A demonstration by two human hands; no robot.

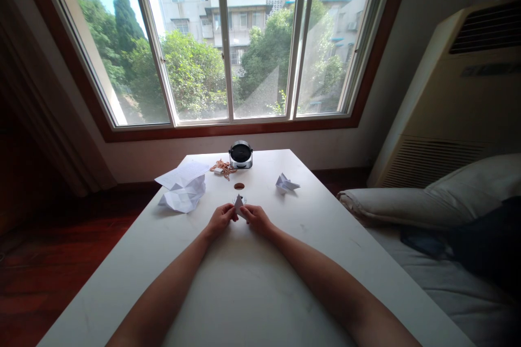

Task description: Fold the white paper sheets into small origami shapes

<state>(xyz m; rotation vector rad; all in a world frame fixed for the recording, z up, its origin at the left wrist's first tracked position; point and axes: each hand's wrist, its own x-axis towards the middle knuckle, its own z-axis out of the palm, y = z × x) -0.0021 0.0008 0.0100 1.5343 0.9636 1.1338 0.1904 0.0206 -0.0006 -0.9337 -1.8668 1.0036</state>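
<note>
Both my hands rest on the white table (244,293) near its middle. My left hand (221,219) and my right hand (255,218) are closed, pinching a small folded piece of white paper (238,203) between them. The paper stands up in a point above my fingers. A finished folded paper figure (286,183) lies on the table to the right, apart from my hands.
Crumpled and flat white paper sheets (183,187) lie at the left. A small round fan (240,154), a tangled orange cord (221,168) and a brown round object (239,186) sit at the far edge. A bed with a pillow (427,200) stands right; a big window behind.
</note>
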